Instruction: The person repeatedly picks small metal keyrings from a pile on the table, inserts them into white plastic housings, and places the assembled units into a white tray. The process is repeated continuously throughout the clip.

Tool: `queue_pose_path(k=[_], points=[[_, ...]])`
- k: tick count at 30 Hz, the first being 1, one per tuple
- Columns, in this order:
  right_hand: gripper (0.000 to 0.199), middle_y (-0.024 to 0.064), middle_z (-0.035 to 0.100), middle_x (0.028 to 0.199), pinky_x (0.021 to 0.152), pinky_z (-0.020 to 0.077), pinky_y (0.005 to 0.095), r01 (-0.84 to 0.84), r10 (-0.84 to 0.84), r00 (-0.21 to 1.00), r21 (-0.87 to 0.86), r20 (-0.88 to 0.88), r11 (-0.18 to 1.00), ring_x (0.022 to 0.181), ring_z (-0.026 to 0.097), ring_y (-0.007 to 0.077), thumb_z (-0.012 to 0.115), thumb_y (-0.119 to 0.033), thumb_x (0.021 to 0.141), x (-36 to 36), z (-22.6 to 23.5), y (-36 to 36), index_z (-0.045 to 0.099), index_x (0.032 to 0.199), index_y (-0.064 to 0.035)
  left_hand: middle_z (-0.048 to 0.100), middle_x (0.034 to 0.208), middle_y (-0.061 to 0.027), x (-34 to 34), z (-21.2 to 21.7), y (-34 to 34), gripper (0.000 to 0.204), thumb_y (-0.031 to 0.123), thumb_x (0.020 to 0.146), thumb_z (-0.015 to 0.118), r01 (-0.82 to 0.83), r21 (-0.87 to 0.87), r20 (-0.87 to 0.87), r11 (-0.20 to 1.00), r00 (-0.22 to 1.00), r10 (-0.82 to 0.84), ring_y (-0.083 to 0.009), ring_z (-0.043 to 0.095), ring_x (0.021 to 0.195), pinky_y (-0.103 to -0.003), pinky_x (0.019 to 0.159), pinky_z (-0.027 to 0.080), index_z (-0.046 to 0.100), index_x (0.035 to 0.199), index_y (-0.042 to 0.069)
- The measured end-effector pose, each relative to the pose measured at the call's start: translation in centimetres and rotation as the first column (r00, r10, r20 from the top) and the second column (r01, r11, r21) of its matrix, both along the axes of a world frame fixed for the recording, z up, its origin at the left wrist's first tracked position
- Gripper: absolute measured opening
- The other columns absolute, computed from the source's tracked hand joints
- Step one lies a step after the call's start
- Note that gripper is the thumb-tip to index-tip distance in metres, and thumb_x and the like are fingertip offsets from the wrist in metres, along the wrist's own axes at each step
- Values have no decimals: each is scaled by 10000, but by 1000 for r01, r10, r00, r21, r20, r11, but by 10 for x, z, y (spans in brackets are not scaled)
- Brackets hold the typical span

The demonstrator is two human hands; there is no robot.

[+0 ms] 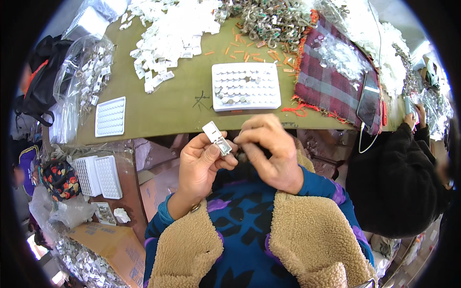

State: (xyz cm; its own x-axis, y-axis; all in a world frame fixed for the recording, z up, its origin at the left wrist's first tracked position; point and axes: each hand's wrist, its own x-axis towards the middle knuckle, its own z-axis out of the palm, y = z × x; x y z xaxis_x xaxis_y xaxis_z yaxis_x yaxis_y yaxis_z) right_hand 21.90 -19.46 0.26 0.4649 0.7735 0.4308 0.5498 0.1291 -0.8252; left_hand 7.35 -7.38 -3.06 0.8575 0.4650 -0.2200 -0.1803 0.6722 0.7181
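My left hand [196, 168] is closed around a small white hinged case [211, 128], held just off the table's near edge. The lid stands up and a greyish inner part shows below it. Close to the case's right side is my right hand [274, 156], its fingertips pinched together and slightly blurred. Whatever they hold, if anything, is hidden. Beyond both hands lies a white tray [263, 106] with rows of small round pieces, some of them metallic.
White cases [161, 53] and grey metallic parts [269, 19] are heaped at the back. Orange strips [257, 59] lie scattered nearby. A second tray [110, 117] sits left. A plaid cloth [321, 81] with a phone [369, 93] is right, near another person's dark sleeve [403, 139].
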Motion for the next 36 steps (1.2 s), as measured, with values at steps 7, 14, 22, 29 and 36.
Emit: queue_pose_path(k=[7, 14, 22, 29, 36], points=[[194, 114, 588, 879, 744, 447, 388, -41, 41, 999, 26, 13, 999, 813, 575, 310, 649, 71, 772, 0, -11, 10, 655, 945, -18, 697, 956, -145, 9, 2, -6, 220, 77, 969, 612, 22, 261, -128, 965, 992, 12, -211, 711, 819, -359, 746, 625, 610, 1140, -60], [204, 112, 647, 893, 683, 523, 317, 290, -265, 932, -73, 246, 954, 789, 645, 240, 704, 83, 802, 63, -11, 9, 730, 972, -26, 703, 985, -212, 32, 8, 22, 298, 109, 964, 621, 181, -22, -74, 983, 981, -182, -215, 719, 782, -312, 700, 623, 605, 1207, -64], [254, 90, 604, 855, 683, 460, 368, 221, -151, 887, -115, 437, 968, 774, 571, 269, 748, 9, 730, 71, -27, 36, 727, 979, -31, 701, 966, -210, 43, -1, 30, 288, 92, 953, 634, 212, -73, -105, 975, 970, -219, -197, 707, 725, -290, 656, 604, 599, 1194, -62], [206, 135, 615, 928, 738, 517, 404, 139, -97, 965, -160, 245, 977, 845, 622, 328, 711, 32, 754, 73, -22, 28, 624, 939, 7, 698, 969, -207, 42, -6, 33, 292, 90, 949, 638, 215, -73, -124, 974, 967, -223, -189, 699, 717, -285, 650, 595, 595, 1196, -59], [380, 132, 590, 949, 726, 509, 402, 23, 59, 912, -194, 405, 981, 834, 605, 309, 627, -28, 722, 70, -20, 24, 655, 1100, 2, 697, 976, -199, 44, -6, 31, 297, 94, 952, 637, 192, -74, -88, 979, 976, -198, -185, 696, 726, -278, 657, 591, 590, 1204, -57]])
